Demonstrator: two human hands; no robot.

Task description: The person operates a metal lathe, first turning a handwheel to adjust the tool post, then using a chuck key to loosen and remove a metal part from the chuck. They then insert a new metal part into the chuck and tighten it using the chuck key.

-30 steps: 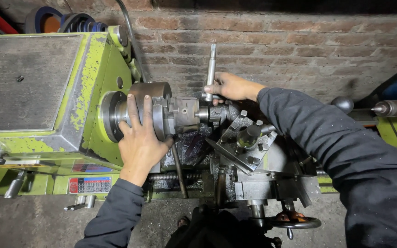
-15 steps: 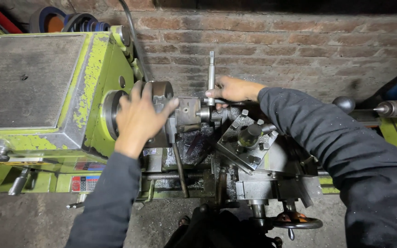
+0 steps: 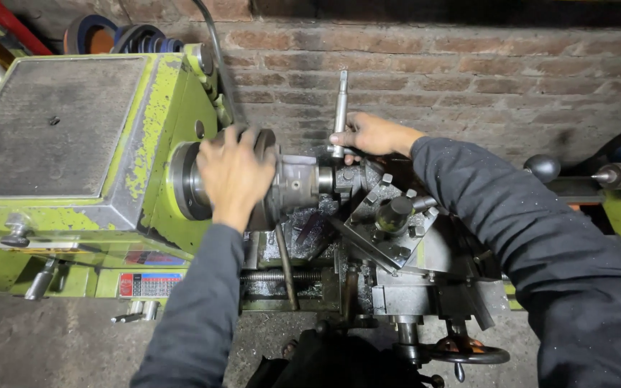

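Both hands work: left hand (image 3: 235, 172) lies with fingers spread on the chuck (image 3: 267, 179); right hand (image 3: 369, 134) closes around the metal handle (image 3: 340, 111). Better hold the chuck firmly while turning.

From my remote seat the light is dim and seems to fall from above and in front, brightest on the chipped yellow-green lathe headstock (image 3: 73, 144) and the red brick wall (image 3: 433, 57). My left hand (image 3: 235, 172) is smeared with motion blur, its fingers soft; my right hand (image 3: 371, 134) is sharper. Below both sets of fingers the machine's underside sinks into deep shadow. A faint gleam sits on the upright steel handle (image 3: 340, 108) just above the right fingers. Edges bow slightly.
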